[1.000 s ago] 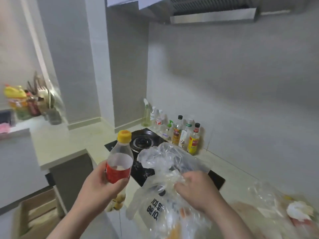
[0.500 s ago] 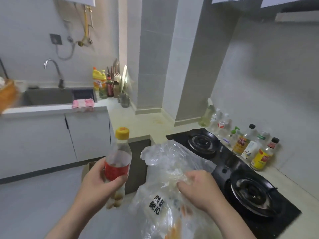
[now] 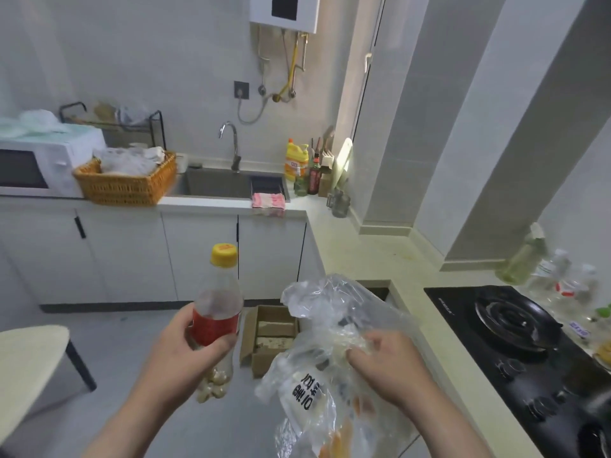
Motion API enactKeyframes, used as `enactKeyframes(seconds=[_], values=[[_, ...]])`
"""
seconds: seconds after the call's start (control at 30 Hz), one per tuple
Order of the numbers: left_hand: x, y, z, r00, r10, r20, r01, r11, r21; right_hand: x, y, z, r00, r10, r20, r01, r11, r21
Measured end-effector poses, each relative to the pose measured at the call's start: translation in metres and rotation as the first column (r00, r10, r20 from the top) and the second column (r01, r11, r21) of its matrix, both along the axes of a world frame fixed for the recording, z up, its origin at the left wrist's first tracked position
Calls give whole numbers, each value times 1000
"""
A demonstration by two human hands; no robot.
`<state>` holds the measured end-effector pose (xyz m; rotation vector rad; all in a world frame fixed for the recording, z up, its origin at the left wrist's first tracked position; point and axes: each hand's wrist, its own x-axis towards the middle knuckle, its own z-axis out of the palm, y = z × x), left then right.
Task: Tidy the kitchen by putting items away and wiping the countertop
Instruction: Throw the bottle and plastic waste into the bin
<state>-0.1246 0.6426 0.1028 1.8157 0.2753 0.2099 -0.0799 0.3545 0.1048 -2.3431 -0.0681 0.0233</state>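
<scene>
- The left grip [image 3: 185, 352] is clamped round a bottle [image 3: 218, 312] with a yellow cap and red label, held upright above the floor.
- The right grip [image 3: 386, 368] is clamped on a bunched clear plastic bag [image 3: 317, 391], just right of the bottle and beside the worktop [image 3: 363, 256].
- A cardboard box [image 3: 264, 355] sits on the floor behind them.

Clear plastic bottle [image 3: 216, 312], crinkled glossy plastic bag [image 3: 330, 352], woven basket [image 3: 127, 185], glossy black hob [image 3: 515, 342]
</scene>
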Motion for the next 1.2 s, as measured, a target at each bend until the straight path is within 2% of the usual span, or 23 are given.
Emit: enactKeyframes(seconds=[0.33, 0.67, 0.83, 1.2], values=[[58, 37, -22, 995, 95, 4, -95, 995, 7, 96, 53, -17, 994, 101, -40, -104, 992, -68], [222, 53, -42, 993, 98, -62, -98, 995, 15, 270, 80, -51, 987, 140, -72, -145, 988, -59], [295, 60, -43, 993, 110, -38, -110, 994, 11, 348, 90, -53, 983, 163, -78, -171, 981, -96], [400, 79, -49, 996, 79, -37, -76, 995, 71, 442, 105, -57, 992, 100, -78, -106, 991, -78]])
